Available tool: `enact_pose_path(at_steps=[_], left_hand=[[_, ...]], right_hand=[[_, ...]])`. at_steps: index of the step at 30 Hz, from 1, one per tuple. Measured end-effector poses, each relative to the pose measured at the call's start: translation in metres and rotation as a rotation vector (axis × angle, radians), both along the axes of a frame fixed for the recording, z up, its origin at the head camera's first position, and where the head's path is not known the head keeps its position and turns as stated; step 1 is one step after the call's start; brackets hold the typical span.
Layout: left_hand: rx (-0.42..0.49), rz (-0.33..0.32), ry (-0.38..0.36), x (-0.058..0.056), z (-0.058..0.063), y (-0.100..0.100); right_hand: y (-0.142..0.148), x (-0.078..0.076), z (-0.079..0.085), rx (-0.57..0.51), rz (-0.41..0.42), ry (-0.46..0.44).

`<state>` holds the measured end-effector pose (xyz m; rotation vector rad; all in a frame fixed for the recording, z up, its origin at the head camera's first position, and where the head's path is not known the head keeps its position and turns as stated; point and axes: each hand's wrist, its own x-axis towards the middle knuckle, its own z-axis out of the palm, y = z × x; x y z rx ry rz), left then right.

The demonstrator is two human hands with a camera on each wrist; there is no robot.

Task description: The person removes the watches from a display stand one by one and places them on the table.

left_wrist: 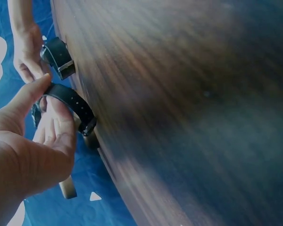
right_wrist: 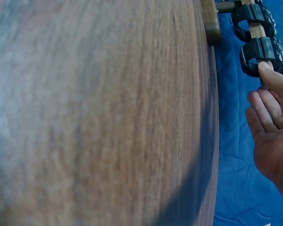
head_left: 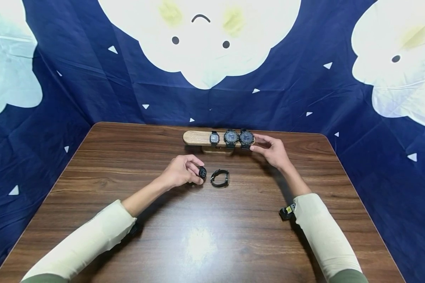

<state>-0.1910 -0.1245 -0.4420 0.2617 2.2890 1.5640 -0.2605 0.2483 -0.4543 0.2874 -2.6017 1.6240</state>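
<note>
My left hand [head_left: 180, 171] pinches a black wristwatch [head_left: 202, 172] above the table. In the left wrist view, its dark strap [left_wrist: 75, 101], with a row of holes, curves away from the thumb. Just to the right, another black watch [head_left: 220, 179] stands on its side with its strap looped. My right hand [head_left: 274, 151] grips the right end of a wooden watch stand [head_left: 197, 137], thumb in front, beside the outermost round watch [head_left: 246, 138]. The right wrist view shows the thumb [right_wrist: 269, 70] against the bar's end, close to that watch's strap.
A second round watch [head_left: 231, 136] and a smaller squarish watch [head_left: 214, 138] also sit on the stand's bar, left of the outermost one. The stand is near the back edge of the brown wooden table [head_left: 145, 243]. Behind hangs a dark blue cloth [head_left: 212, 106] with cloud faces.
</note>
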Motion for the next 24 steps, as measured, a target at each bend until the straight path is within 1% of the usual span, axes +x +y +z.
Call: enact_pose_path(at_steps=[4,11,14,21,24], left_hand=[[-0.032,-0.016,0.006,0.0005,0.0010,0.0026],[-0.079,-0.046,0.024,-0.0012,-0.0010,0.0045],[-0.085,-0.051,0.028,-0.0019,-0.0017,0.0039],[-0.068,-0.048,0.009,-0.0026,-0.0013,0.0028],[-0.069,-0.052,0.016,-0.0021,-0.0012,0.0026]], right_hand=[[0.0003,-0.0001,-0.0009,-0.009,-0.003,0.004],[0.0000,0.0002,-0.0014,-0.012,-0.003,0.012],[0.0007,-0.0008,-0.0020,-0.015,0.001,0.012],[0.0008,-0.0006,-0.0018,-0.009,0.004,0.010],[0.0006,-0.0006,-0.0017,-0.005,0.004,0.013]])
